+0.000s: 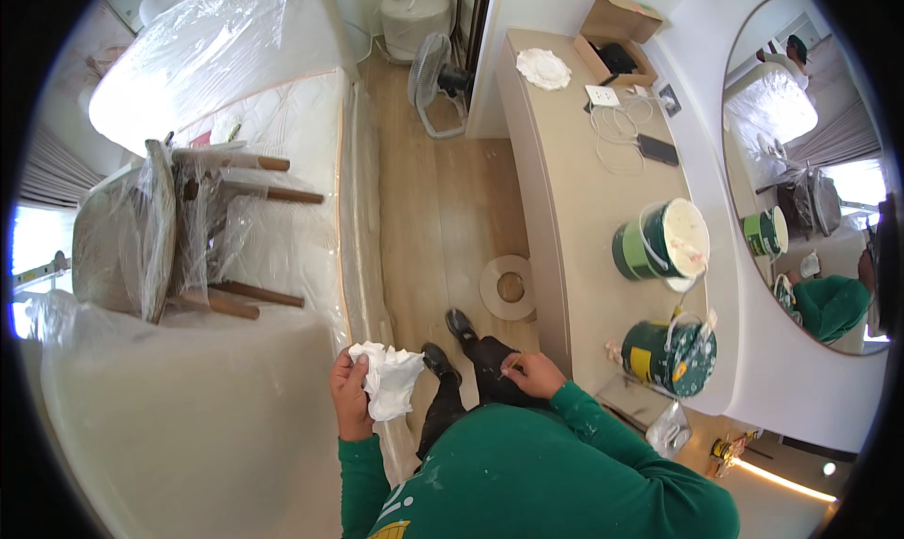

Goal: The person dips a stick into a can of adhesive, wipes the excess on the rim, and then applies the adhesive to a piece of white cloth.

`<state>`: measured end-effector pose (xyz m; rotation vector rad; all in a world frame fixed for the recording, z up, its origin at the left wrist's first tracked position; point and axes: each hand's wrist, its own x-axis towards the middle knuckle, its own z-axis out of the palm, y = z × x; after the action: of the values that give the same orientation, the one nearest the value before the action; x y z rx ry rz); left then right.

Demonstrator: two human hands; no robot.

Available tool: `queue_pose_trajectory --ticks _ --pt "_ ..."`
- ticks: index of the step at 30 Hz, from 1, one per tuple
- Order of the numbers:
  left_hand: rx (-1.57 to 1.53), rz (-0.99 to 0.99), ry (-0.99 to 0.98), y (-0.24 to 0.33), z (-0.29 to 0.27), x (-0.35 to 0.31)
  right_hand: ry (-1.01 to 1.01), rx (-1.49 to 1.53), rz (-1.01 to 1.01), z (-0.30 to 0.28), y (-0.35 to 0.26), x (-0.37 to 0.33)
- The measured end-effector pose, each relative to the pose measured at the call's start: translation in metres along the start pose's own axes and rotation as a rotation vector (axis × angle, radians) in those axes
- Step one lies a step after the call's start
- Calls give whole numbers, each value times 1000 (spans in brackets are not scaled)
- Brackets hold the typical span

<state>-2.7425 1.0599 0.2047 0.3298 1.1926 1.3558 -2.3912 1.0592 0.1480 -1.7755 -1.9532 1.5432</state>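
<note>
My left hand grips a crumpled white cloth by its upper left edge, thumb on top; the rest hangs beside the plastic-covered bed. My right hand is closed in a pinch above my right thigh. What it pinches, if anything, is too small to make out. To its right on the long counter stand two green paint buckets. The farther bucket shows a pale top; the nearer bucket is smeared with white.
An upturned chair in plastic lies on the covered mattress. On the floor are a fan and a round ring-shaped piece. The counter also bears a phone, cables, an open cardboard box and a white crumpled round piece.
</note>
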Motion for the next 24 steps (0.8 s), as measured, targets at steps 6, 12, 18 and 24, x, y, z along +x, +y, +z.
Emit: queue_pose_trajectory --ticks 6,12,18,24 --pt "-19 -131 57 19 44 102 43 -211 16 -50 25 96" --pt "44 -186 -44 39 91 201 179 -171 -60 -139 -8 196" --pt "-18 -169 -18 61 143 281 177 -54 -81 -249 -63 267" --pt "-31 -220 4 85 179 380 530 176 -215 -381 -166 349"
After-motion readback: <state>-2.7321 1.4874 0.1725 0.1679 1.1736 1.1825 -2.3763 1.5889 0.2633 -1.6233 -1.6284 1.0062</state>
